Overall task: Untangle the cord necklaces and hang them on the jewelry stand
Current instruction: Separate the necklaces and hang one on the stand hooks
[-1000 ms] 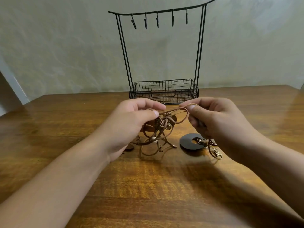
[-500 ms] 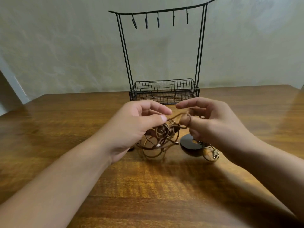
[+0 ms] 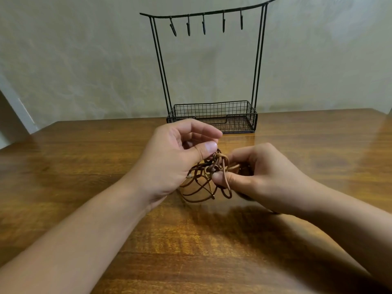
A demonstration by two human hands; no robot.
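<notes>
A tangle of brown cord necklaces hangs between my hands just above the wooden table. My left hand pinches the top of the knot between thumb and fingers. My right hand pinches a cord loop at the knot's right side with thumb and forefinger. The dark round pendant is hidden behind my right hand. The black wire jewelry stand stands behind, with several bare hooks on its top bar and a mesh basket at its base.
The stand sits at the table's far edge against a pale wall. The table's wooden surface stretches out to left and right of my hands, and towards me.
My right hand has dropped lower and closer in, covering the round pendant, and now pinches a loop lower on the tangle. My left hand has lifted slightly, still holding the knot.
</notes>
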